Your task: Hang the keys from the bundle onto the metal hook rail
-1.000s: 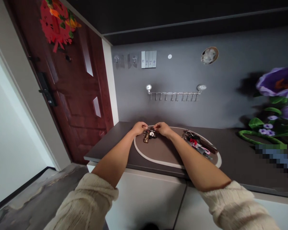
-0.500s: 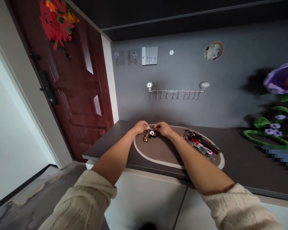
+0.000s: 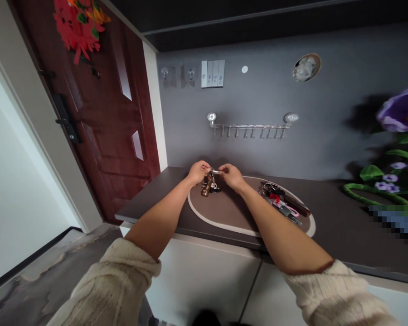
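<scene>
My left hand (image 3: pixel 197 171) and my right hand (image 3: pixel 231 175) are both pinched on one bunch of keys (image 3: pixel 210 183), held a little above the far left end of an oval brown mat (image 3: pixel 224 213). The bunch has a brown fob and dark key heads hanging below a metal ring between my fingertips. A second bunch of keys (image 3: pixel 281 203), with red and pink tags, lies on the right part of the mat, away from both hands.
The mat lies on a dark countertop (image 3: pixel 329 226) over white cabinets. On the grey wall behind hang a metal hook rail (image 3: pixel 249 129), two small hooks (image 3: pixel 177 74) and a switch panel (image 3: pixel 212 73). A dark red door (image 3: pixel 98 108) stands at left; artificial purple flowers (image 3: pixel 394 149) stand at right.
Both hands have lifted the bunch of keys off the mat, so it now hangs from the ring between my fingers. The view has tilted slightly.
</scene>
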`<state>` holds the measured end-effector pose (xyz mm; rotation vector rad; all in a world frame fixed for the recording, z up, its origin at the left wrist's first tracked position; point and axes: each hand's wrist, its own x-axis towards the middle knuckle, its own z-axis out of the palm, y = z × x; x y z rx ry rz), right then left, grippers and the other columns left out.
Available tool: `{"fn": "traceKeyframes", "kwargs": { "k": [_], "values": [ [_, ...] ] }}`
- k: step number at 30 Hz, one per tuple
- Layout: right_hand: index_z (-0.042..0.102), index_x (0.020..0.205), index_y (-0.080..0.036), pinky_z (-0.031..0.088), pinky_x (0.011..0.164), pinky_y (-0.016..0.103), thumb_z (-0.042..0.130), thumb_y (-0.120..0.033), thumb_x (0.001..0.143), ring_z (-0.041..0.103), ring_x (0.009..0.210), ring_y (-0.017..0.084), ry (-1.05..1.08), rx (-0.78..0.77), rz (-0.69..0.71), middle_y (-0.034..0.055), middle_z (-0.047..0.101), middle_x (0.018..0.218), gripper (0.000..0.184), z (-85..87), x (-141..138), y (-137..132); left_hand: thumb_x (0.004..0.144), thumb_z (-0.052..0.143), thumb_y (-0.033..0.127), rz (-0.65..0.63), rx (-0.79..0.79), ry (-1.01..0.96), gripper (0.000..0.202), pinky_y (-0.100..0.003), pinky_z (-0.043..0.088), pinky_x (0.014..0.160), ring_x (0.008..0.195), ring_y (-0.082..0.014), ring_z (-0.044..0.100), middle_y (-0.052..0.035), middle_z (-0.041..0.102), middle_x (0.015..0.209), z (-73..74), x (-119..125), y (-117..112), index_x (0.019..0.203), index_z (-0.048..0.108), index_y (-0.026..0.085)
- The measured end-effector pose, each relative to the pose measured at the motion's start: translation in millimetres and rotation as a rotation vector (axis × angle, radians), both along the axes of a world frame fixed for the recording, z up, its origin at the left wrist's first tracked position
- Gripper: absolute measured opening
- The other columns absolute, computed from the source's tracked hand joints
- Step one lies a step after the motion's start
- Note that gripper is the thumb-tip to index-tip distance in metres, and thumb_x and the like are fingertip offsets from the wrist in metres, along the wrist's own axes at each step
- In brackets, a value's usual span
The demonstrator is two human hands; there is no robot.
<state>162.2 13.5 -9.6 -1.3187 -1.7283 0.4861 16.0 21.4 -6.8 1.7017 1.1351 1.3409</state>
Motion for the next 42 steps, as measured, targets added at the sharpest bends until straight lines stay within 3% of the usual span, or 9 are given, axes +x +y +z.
{"fn": "traceKeyframes", "kwargs": {
  "k": [3, 11, 19, 25, 32, 42],
  "values": [
    [0.054, 0.081, -0.015, 0.039, 0.058, 0.020, 0.048, -0.020, 0.069, 0.049, 0.056, 0.007, 0.072, 0.054, 0.007, 0.0007, 0.057, 0.068, 0.014, 4.3, -3, -1, 0.070, 0.051, 0.011, 0.000, 0.036, -0.066, 0.004, -0.021, 0.040, 0.057, 0.051, -0.0050, 0.045, 0.0028, 0.048, 0.059, 4.0, 3, -3, 0.071, 0.048, 0.013],
    [0.059, 0.072, -0.014, 0.039, 0.063, 0.024, 0.051, -0.027, 0.066, 0.049, 0.060, 0.009, 0.264, 0.011, 0.105, 0.0026, 0.060, 0.070, 0.016, 11.1, -8, -9, 0.069, 0.053, 0.008, 0.016, -0.001, -0.299, 0.009, -0.024, 0.045, 0.062, 0.056, -0.0048, 0.048, 0.0023, 0.046, 0.065, 7.6, 9, -6, 0.070, 0.046, 0.014],
    [0.060, 0.071, -0.015, 0.039, 0.072, 0.026, 0.054, -0.028, 0.064, 0.053, 0.068, 0.011, 0.323, 0.073, 0.186, 0.0027, 0.061, 0.074, 0.016, 17.1, -10, -12, 0.065, 0.056, 0.007, -0.026, -0.015, -0.369, 0.015, -0.026, 0.047, 0.062, 0.054, -0.0040, 0.047, 0.0053, 0.042, 0.058, 11.0, 10, -12, 0.067, 0.043, 0.014],
    [0.061, 0.073, -0.016, 0.040, 0.071, 0.027, 0.056, -0.031, 0.063, 0.054, 0.069, 0.012, 0.265, 0.118, 0.264, 0.0026, 0.061, 0.074, 0.019, 15.3, -9, -9, 0.062, 0.056, 0.006, 0.008, 0.032, -0.317, 0.014, -0.021, 0.045, 0.054, 0.048, -0.0039, 0.046, 0.0060, 0.042, 0.053, 13.4, 10, -14, 0.065, 0.044, 0.014],
    [0.061, 0.072, -0.017, 0.039, 0.071, 0.027, 0.056, -0.031, 0.063, 0.053, 0.070, 0.012, 0.149, 0.201, 0.212, 0.0019, 0.060, 0.074, 0.018, 15.2, -6, -8, 0.061, 0.056, 0.008, 0.029, 0.085, -0.271, 0.012, -0.021, 0.044, 0.051, 0.048, -0.0055, 0.048, 0.0049, 0.045, 0.053, 12.8, 9, -12, 0.064, 0.047, 0.015],
    [0.057, 0.066, -0.015, 0.039, 0.064, 0.025, 0.056, -0.027, 0.060, 0.051, 0.061, 0.010, 0.337, 0.107, 0.205, 0.0005, 0.058, 0.065, 0.014, 29.7, -5, -23, 0.059, 0.062, 0.022, -0.038, 0.173, -0.135, 0.014, -0.024, 0.041, 0.060, 0.057, -0.0084, 0.050, 0.0000, 0.055, 0.061, 17.6, 4, -15, 0.069, 0.057, 0.013]
  ]
}}
